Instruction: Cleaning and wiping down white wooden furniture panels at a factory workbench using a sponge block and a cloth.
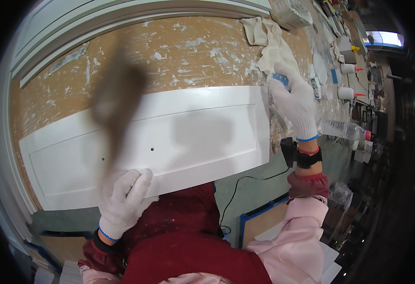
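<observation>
A long white cabinet door panel (207, 137) with a recessed middle and two small holes lies before me on the workbench. My left hand (126, 201), in a white knit glove, is closed on its near edge, fingers over the top and thumb at the edge. Beyond the panel's right end, my gloved right hand (293, 102) is closed around a small blue block (281, 81), mostly hidden by the fingers. A cream cloth (269, 42) lies just past that hand. A blurred brown shape (122, 94) hides part of the panel and left hand; I cannot tell what it is.
The brown bench top (179, 52) is smeared with white. White framed panels (136, 14) stand along the far and left sides. At right are a clear plastic bottle (342, 128), white bottles with red nozzles (346, 93) and a white tub (290, 14). A black cable (240, 182) hangs below.
</observation>
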